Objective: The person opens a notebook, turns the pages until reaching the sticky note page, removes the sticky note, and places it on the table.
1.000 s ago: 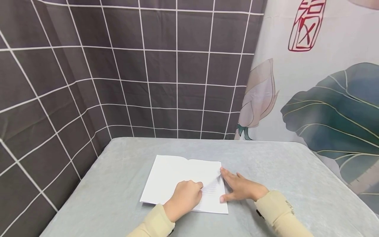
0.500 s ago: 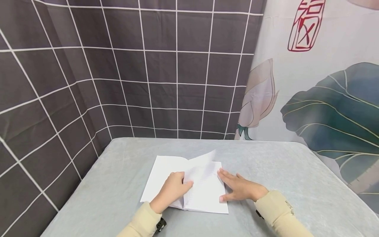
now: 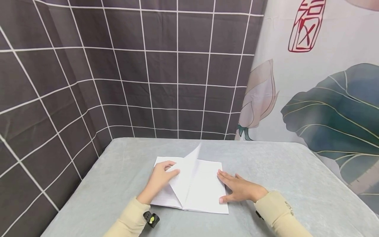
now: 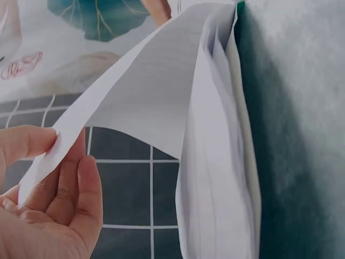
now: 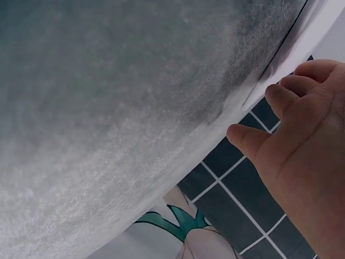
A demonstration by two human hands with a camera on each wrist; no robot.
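An open notebook (image 3: pixel 207 187) with white pages lies on the table. One page (image 3: pixel 187 177) stands raised from the spine, leaning over the left half. My left hand (image 3: pixel 160 179) pinches that page by its edge between thumb and fingers; the left wrist view shows the lifted page (image 4: pixel 145 86) running from the hand (image 4: pixel 59 189) to the spine. At the right edge of the notebook my right hand (image 3: pixel 241 189) rests with fingers spread and fairly straight, fingertips on the right-hand page. In the right wrist view the right hand (image 5: pixel 302 135) lies beside the notebook's edge.
A light grey cloth covers the table (image 3: pixel 266 164). Behind and to the left hangs a dark curtain (image 3: pixel 160 82) with a white grid. A pale curtain (image 3: pixel 296 115) with lotus prints hangs at the right. A dark wrist device (image 3: pixel 151 219) sits at the left sleeve.
My left hand has moved leftward across the notebook, lifting a page from the right side up and over the spine. The right hand stays almost in place at the right edge.
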